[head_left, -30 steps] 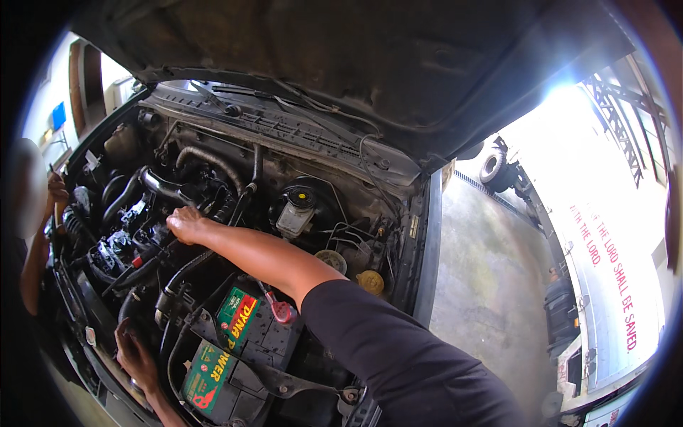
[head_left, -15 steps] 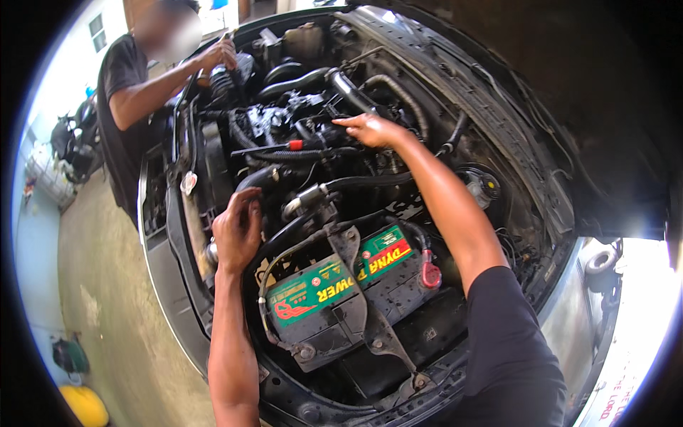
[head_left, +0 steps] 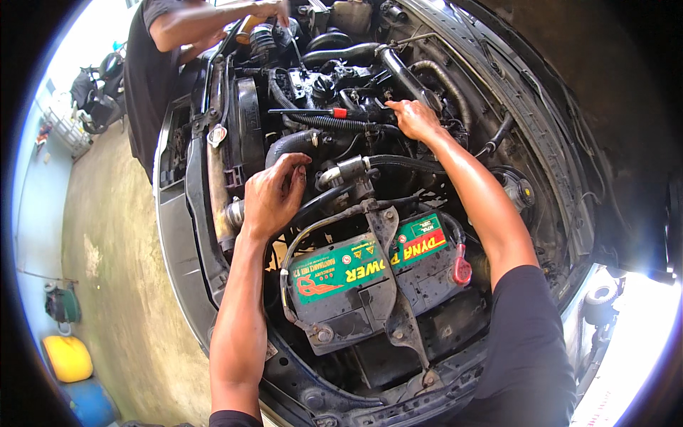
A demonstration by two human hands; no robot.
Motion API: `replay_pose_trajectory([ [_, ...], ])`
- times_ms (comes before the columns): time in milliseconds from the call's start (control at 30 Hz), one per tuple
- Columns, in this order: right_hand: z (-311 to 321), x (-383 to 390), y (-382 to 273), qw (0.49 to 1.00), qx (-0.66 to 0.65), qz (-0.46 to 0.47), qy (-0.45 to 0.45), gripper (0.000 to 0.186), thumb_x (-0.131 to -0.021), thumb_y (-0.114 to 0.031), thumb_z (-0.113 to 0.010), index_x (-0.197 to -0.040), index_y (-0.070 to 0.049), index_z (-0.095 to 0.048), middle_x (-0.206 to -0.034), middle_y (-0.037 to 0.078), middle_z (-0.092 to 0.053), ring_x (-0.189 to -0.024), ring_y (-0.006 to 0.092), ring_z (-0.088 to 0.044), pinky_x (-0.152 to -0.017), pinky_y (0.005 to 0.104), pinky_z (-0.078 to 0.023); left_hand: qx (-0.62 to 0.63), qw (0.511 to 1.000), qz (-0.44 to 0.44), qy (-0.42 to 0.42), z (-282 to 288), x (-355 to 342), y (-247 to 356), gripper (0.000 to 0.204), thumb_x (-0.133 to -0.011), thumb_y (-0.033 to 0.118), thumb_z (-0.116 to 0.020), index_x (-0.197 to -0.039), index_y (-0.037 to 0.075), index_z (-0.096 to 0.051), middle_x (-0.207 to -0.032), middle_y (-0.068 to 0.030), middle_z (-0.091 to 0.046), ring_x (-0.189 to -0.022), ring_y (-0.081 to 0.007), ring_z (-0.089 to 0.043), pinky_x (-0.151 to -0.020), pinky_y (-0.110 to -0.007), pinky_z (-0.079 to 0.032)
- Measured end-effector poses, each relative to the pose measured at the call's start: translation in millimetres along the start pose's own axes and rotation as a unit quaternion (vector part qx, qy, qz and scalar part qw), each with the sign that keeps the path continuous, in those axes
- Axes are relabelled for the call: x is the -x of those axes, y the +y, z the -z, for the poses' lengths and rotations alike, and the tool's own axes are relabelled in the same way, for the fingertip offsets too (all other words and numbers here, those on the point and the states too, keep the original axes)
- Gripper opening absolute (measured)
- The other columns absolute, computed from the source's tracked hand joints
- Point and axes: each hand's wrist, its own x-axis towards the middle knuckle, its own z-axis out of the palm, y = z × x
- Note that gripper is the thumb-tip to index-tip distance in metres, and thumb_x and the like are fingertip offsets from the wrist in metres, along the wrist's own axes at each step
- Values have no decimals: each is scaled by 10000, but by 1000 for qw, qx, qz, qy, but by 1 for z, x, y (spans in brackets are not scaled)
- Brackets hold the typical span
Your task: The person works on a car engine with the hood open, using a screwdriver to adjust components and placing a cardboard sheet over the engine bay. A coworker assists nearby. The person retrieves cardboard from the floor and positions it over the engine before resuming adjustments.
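Observation:
My left hand (head_left: 274,198) is beside the curved black radiator hose (head_left: 288,147), its fingers loosely bent with a gap to the thumb and nothing visible between them. My right hand (head_left: 418,119) reaches over the engine (head_left: 363,92) with its index finger stretched toward small dark parts near the metal pipe (head_left: 407,70). Whether the fingertip touches them I cannot tell. Between my hands, a screwdriver (head_left: 340,113) with a red handle and long dark shaft lies across the corrugated hose (head_left: 324,122). The car battery (head_left: 370,274) with a green label sits below, between my forearms.
A co-worker's hand (head_left: 270,10) is over the far left of the engine, by a thin metal rod (head_left: 296,51). A metal strap (head_left: 398,331) crosses the battery. The car's front edge (head_left: 186,285) runs along the left. Beyond it stand a yellow container (head_left: 68,358) and a motorcycle (head_left: 96,92).
The view has shifted, so the engine bay sits further right and higher. My hands keep nearly the same places on the engine. The co-worker's arm has moved further over the engine.

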Motion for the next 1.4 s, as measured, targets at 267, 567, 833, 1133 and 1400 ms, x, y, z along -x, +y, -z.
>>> replay_pose_trajectory([
  [267, 26, 10, 1, 996, 83, -8, -34, 517, -1010, -109, -564, -1471, -275, -729, -1099, 254, -790, -989, 450, -779, -919, 563, -617, -8, 999, 25, -29, 2, -5, 8, 172, -1036, 153, -703, -1195, 128, -760, -751, -108, -707, -583, -235, -668, -590, -383, -511],
  [567, 27, 11, 0, 986, 159, -6, -58, 412, -1054, -167, -567, -1423, -203, -748, -1000, 248, -795, -905, 447, -789, -799, 562, -624, -11, 1000, 6, -27, -2, -3, 7, 165, -1036, 156, -694, -1182, 126, -764, -766, -113, -718, -602, -248, -691, -597, -386, -520],
  [833, 30, 8, -32, 988, 131, 1, -83, 347, -1063, -166, -561, -1351, -149, -755, -1056, 238, -804, -977, 451, -792, -866, 570, -625, -12, 999, 18, -32, 5, -2, 6, 175, -1032, 155, -698, -1193, 125, -762, -750, -118, -708, -597, -258, -684, -599, -388, -520],
  [1133, 35, 9, -30, 986, 143, 44, -76, 472, -1022, -129, -576, -1461, -224, -724, -1056, 245, -796, -943, 436, -798, -812, 559, -637, -11, 999, 15, -41, 3, -5, 7, 175, -1037, 153, -697, -1199, 123, -757, -755, -117, -709, -605, -244, -683, -603, -382, -519],
  [1400, 33, 14, -51, 988, 102, 78, -88, 456, -1036, -153, -577, -1458, -245, -725, -1097, 243, -798, -984, 430, -800, -842, 564, -645, -4, 1000, 10, -7, 3, 2, -3, 171, -1039, 150, -698, -1199, 123, -752, -722, -109, -687, -592, -239, -672, -592, -381, -506],
])
